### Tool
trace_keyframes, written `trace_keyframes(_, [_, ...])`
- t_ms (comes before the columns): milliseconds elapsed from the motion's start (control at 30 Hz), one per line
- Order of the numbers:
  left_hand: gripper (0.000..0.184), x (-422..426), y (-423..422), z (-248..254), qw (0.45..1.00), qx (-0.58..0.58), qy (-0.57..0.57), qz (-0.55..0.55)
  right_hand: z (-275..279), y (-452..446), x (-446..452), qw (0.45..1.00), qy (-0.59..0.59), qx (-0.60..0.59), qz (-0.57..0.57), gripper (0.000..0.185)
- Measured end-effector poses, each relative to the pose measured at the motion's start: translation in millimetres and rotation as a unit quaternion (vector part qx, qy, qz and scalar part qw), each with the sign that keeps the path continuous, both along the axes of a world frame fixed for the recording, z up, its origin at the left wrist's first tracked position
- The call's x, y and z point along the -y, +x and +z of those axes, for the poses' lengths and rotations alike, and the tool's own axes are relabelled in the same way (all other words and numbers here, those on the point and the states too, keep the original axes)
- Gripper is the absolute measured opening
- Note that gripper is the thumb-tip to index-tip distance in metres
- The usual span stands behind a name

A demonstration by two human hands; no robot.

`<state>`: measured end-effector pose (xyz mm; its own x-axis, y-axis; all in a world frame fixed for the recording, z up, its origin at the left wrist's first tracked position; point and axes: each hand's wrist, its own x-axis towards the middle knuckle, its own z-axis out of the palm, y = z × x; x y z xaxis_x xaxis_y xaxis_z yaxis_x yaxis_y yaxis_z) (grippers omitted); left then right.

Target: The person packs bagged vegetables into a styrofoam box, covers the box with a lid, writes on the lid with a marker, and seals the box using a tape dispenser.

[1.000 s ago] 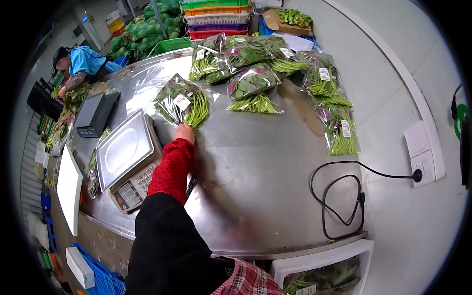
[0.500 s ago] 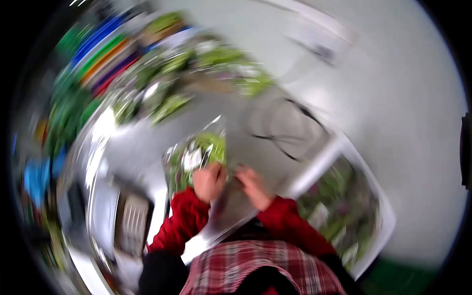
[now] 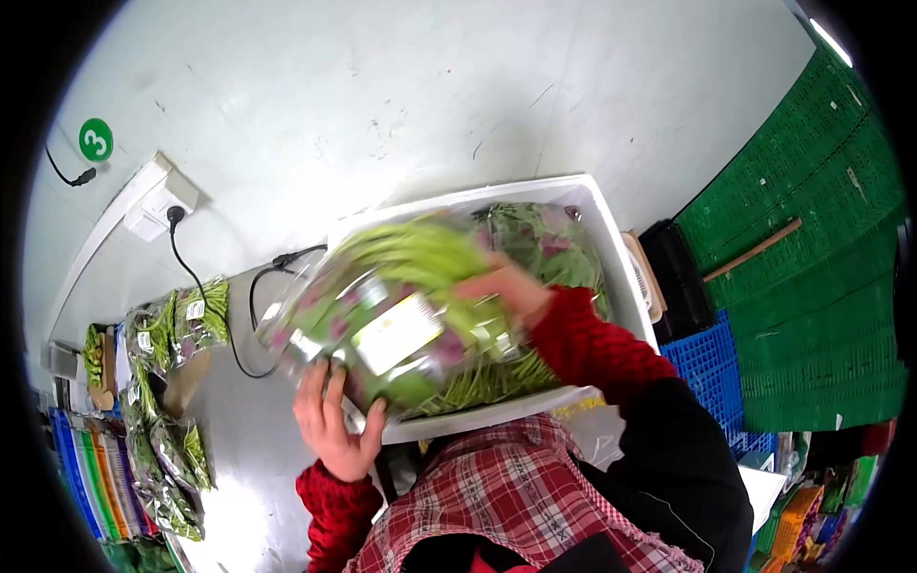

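Note:
A clear plastic bag of leafy greens [image 3: 334,325], with bright green stems, purplish leaves and a white label, is tilted and blurred over the white bin [image 3: 626,286]. My right hand [image 3: 516,291] grips it at the stem end. At its lower left edge, my left hand [image 3: 334,420] holds the bag with fingers and thumb spread against the plastic. More bagged greens [image 3: 544,239] lie in the bin, partly hidden by the held bag and my right arm.
Several bagged greens [image 3: 172,449] lie on the metal table [image 3: 244,439] at left, near a black cable [image 3: 205,291] and wall socket [image 3: 162,205]. Coloured crates [image 3: 81,468] stand beyond. On the right are stacked green crates [image 3: 802,248] and a blue crate [image 3: 707,372].
My view has turned right toward the white bin. My hands, earlier at a bag on the table, now hold a bag of greens over the bin.

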<state>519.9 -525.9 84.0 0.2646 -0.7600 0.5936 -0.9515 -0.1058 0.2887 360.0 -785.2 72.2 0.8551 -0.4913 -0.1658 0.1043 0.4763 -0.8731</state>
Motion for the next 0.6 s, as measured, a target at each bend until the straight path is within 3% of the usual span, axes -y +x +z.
trace_keyframes(67, [0.057, 35.3, -2.4, -3.3, 0.999, -0.016, 0.002, -0.049, 1.9, -57.8, 42.8, 0.996, -0.007, -0.039, -0.078, 0.041])
trace_keyframes(100, [0.058, 55.4, -6.6, -4.3, 0.998, -0.003, 0.008, -0.064, -14.3, -83.3, 65.8, 0.992, 0.093, -0.040, -0.078, 0.041])
trace_keyframes(133, [0.059, 77.2, -13.4, -4.6, 0.997, 0.011, 0.015, -0.080, -15.7, -99.4, 77.5, 0.990, 0.066, -0.020, -0.123, 0.042])
trace_keyframes(200, [0.064, 119.5, -22.9, -16.7, 0.992, 0.024, 0.012, -0.124, -25.9, -127.2, 101.8, 0.982, 0.122, -0.024, -0.145, 0.043])
trace_keyframes(267, [0.073, 161.0, -32.9, -35.5, 0.987, 0.034, 0.049, -0.151, -65.8, -150.3, 147.8, 0.974, 0.069, -0.146, -0.160, 0.046])
trace_keyframes(300, [0.078, 179.9, -38.9, -47.3, 0.985, 0.042, 0.066, -0.153, -87.2, -158.2, 160.3, 0.974, 0.067, -0.145, -0.160, 0.046])
trace_keyframes(333, [0.084, 195.8, -44.6, -58.6, 0.983, 0.052, 0.084, -0.155, -108.0, -165.8, 168.5, 0.921, -0.185, -0.271, -0.208, 0.049])
trace_keyframes(367, [0.091, 207.8, -48.5, -62.9, 0.980, 0.046, 0.100, -0.166, -107.5, -167.8, 167.3, 0.790, -0.422, -0.375, -0.240, 0.051])
trace_keyframes(400, [0.091, 217.7, -51.0, -69.4, 0.980, 0.048, 0.099, -0.166, -113.8, -166.2, 162.7, 0.790, -0.423, -0.373, -0.241, 0.051])
trace_keyframes(467, [0.095, 233.3, -57.4, -74.6, 0.975, 0.061, 0.148, -0.154, -90.9, -134.6, 128.2, 0.606, -0.621, -0.371, -0.330, 0.054])
trace_keyframes(500, [0.096, 237.4, -56.8, -77.2, 0.971, 0.064, 0.172, -0.151, -83.5, -122.2, 124.4, 0.607, -0.620, -0.372, -0.331, 0.054])
trace_keyframes(567, [0.096, 240.5, -55.5, -85.1, 0.966, 0.062, 0.198, -0.151, -82.0, -105.1, 119.3, 0.516, -0.704, -0.394, -0.286, 0.058])
trace_keyframes(600, [0.096, 239.7, -53.1, -90.0, 0.961, 0.060, 0.222, -0.151, -94.1, -101.6, 118.8, 0.522, -0.701, -0.396, -0.282, 0.058])
